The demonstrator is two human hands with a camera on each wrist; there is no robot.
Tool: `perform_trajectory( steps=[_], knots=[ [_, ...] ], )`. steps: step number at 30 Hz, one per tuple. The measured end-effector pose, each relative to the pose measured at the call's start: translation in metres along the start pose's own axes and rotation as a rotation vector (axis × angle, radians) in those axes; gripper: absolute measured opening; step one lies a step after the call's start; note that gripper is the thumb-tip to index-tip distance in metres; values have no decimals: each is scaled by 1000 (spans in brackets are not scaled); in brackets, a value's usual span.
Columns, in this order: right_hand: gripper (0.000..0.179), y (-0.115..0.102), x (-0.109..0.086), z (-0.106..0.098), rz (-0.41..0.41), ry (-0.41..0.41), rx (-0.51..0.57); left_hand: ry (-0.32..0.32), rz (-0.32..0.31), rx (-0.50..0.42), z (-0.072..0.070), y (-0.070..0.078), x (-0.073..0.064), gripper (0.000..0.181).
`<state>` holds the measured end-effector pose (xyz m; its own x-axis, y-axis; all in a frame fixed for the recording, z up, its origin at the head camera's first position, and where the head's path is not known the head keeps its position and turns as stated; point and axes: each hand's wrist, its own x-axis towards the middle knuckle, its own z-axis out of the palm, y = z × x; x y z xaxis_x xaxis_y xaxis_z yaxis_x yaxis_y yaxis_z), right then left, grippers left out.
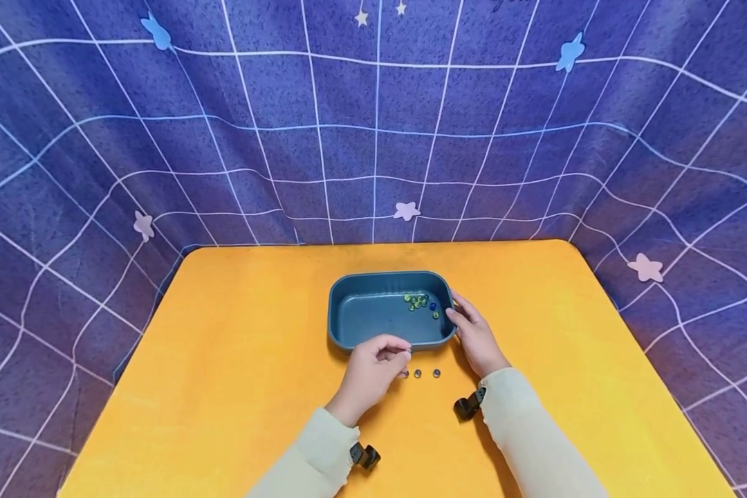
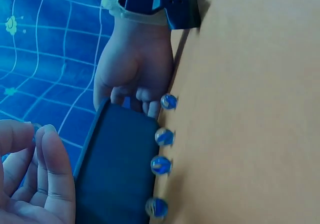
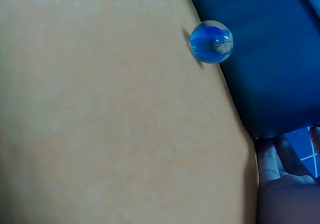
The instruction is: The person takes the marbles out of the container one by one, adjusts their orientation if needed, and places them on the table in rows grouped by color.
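Marble (pretty sure, only a clear sliver peeks out) is pinched between thumb and fingertip of my left hand, tips closed right up on it, just by the near rim of the dark blue bin. Bin's long axis runs side to side across my front, so imo what counts is that its inside lies just beyond my fingertips, away from me, over that long near wall. Can't tell if the tips are past the rim. My right hand grips the right-hand short end, thumb at the rim, fingers round the outside. Blue-swirled marbles line up on the yellow table on my side of that wall, and my left hand is nearer the row's left end. Yellow-green marbles sit in the bin's right half
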<state>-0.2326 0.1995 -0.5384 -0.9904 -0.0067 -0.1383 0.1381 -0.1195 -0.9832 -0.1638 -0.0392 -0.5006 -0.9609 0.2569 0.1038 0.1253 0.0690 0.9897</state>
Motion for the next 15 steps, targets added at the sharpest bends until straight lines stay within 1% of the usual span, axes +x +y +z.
perform_trajectory(
  steps=[5, 11, 15],
  knots=[
    [54, 0, 0, 0, 10, -1, -13, 27, 0, 32, -14, -6, -10, 16],
    [54, 1, 0, -1, 18, -1, -14, 58, -18, 80, -31, -11, -20, 17],
    [52, 0, 0, 0, 18, 2, -10, 86, -3, 89, -43, -12, -24, 18]
  ],
)
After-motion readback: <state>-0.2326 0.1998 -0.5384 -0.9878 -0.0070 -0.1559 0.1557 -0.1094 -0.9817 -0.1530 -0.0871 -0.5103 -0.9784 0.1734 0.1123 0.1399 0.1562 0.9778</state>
